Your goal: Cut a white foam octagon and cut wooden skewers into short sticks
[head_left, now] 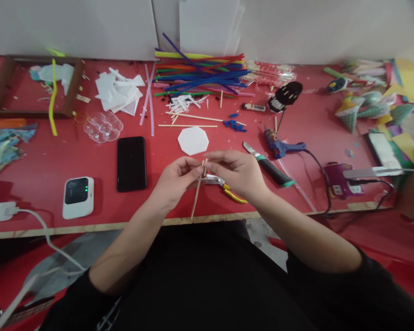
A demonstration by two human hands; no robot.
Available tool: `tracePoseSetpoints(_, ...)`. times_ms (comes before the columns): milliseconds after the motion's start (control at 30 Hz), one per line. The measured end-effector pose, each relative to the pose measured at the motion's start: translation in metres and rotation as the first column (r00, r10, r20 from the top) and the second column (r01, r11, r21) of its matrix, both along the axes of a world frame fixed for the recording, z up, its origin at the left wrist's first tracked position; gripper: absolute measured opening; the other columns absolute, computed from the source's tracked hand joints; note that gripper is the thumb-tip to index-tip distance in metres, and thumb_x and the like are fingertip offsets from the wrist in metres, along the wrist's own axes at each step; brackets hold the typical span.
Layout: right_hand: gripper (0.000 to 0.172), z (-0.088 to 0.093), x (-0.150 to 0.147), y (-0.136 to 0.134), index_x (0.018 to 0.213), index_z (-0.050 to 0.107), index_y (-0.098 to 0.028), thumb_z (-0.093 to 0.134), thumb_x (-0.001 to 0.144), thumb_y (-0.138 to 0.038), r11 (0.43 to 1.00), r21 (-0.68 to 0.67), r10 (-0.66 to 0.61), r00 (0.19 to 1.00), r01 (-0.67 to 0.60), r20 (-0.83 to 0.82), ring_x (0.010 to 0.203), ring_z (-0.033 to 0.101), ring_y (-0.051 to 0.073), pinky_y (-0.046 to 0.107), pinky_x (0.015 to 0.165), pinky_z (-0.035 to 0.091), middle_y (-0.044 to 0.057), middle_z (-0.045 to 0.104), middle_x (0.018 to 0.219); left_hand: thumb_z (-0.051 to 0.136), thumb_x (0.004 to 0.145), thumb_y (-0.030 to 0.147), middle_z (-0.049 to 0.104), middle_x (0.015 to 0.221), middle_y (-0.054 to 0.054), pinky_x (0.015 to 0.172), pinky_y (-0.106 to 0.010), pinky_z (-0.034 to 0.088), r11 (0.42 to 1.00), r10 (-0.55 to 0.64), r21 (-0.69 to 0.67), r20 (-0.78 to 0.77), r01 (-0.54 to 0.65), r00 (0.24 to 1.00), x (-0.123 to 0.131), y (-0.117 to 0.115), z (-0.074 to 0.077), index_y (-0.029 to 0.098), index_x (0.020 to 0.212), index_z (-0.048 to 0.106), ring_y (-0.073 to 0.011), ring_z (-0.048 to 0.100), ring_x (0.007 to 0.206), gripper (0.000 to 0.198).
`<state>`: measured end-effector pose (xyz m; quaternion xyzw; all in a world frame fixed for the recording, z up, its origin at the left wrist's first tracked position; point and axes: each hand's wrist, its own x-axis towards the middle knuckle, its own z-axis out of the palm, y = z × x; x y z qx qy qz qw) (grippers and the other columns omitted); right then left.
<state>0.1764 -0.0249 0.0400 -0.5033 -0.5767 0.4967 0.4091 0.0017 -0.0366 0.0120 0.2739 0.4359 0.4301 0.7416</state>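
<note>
My left hand [179, 177] pinches a thin wooden stick [196, 197] near its upper end, and the stick slants down toward the table's front edge. Thumb and fingers of my right hand [236, 172] close on what looks like a short piece of wooden stick right beside it; the fingertips partly hide it. The two hands meet almost touching. Beneath them lie scissors [235, 196] with yellow handles, their blades partly covered. Just beyond the fingers is a white octagonal piece [193, 140], flat on the red table [165, 151].
A utility knife [269, 168] and a blue glue gun [281, 146] with its cord lie to the right. Left are a black phone [131, 163] and a white device [78, 197]. Behind are more sticks [188, 126], blue bits [233, 125], white pieces [182, 103] and pipe cleaners [200, 73].
</note>
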Motion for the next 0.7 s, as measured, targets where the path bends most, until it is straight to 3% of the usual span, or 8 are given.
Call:
tracePoseSetpoints(167, 0.016, -0.003, -0.002, -0.001, 0.094, 0.081, -0.022, 0.08, 0.08, -0.029, 0.999, 0.048, -0.017, 1.0, 0.017, -0.005, 0.083, 0.076, 0.02, 0.034, 0.078, 0.063, 0.004, 0.081, 0.091, 0.093, 0.066, 0.038, 0.073, 0.081, 0.001, 0.075, -0.027, 0.061, 0.999, 0.027, 0.048, -0.032, -0.026, 0.999, 0.0, 0.0, 0.002, 0.017, 0.085, 0.066, -0.012, 0.07, 0.075, 0.039)
tracePoseSetpoints(300, 0.016, -0.007, -0.004, -0.001, 0.091, 0.082, -0.023, 0.082, 0.078, -0.033, 0.999, 0.017, -0.044, 0.997, 0.045, -0.057, 0.083, 0.076, 0.021, 0.036, 0.078, 0.064, 0.004, 0.081, 0.089, 0.094, 0.063, 0.034, 0.075, 0.081, 0.0, 0.074, -0.026, 0.061, 0.997, 0.065, 0.04, -0.025, -0.064, 0.998, 0.0, -0.001, 0.004, 0.017, 0.084, 0.067, -0.0128, 0.072, 0.077, 0.039)
tracePoseSetpoints(467, 0.018, -0.012, -0.005, -0.003, 0.097, 0.08, -0.022, 0.079, 0.082, -0.032, 1.0, -0.019, -0.01, 0.998, 0.009, -0.058, 0.087, 0.076, 0.021, 0.037, 0.08, 0.064, 0.004, 0.08, 0.094, 0.092, 0.066, 0.027, 0.077, 0.086, -0.003, 0.077, -0.027, 0.061, 0.997, 0.033, 0.07, -0.048, -0.03, 0.998, -0.003, -0.001, 0.006, 0.016, 0.09, 0.067, -0.0148, 0.073, 0.082, 0.036)
tracePoseSetpoints(567, 0.021, -0.018, -0.001, -0.001, 0.111, 0.077, -0.022, 0.069, 0.091, -0.026, 0.987, 0.139, 0.066, 0.995, -0.076, 0.079, 0.095, 0.075, 0.02, 0.036, 0.085, 0.062, 0.005, 0.08, 0.104, 0.09, 0.069, 0.024, 0.076, 0.086, -0.002, 0.071, -0.027, 0.061, 0.999, 0.004, 0.053, -0.058, -0.001, 0.998, -0.004, 0.001, 0.003, 0.018, 0.101, 0.067, -0.0156, 0.073, 0.079, 0.041)
tracePoseSetpoints(700, 0.031, -0.032, 0.009, 0.006, 0.117, 0.075, -0.021, 0.05, 0.099, -0.014, 0.856, 0.421, 0.094, 0.892, -0.299, 0.442, 0.108, 0.071, 0.021, 0.041, 0.096, 0.058, 0.009, 0.076, 0.115, 0.085, 0.072, 0.017, 0.072, 0.075, 0.0, 0.063, -0.026, 0.06, 0.996, 0.011, -0.082, -0.045, -0.015, 0.999, -0.004, 0.005, -0.006, 0.017, 0.107, 0.065, -0.0143, 0.071, 0.069, 0.041)
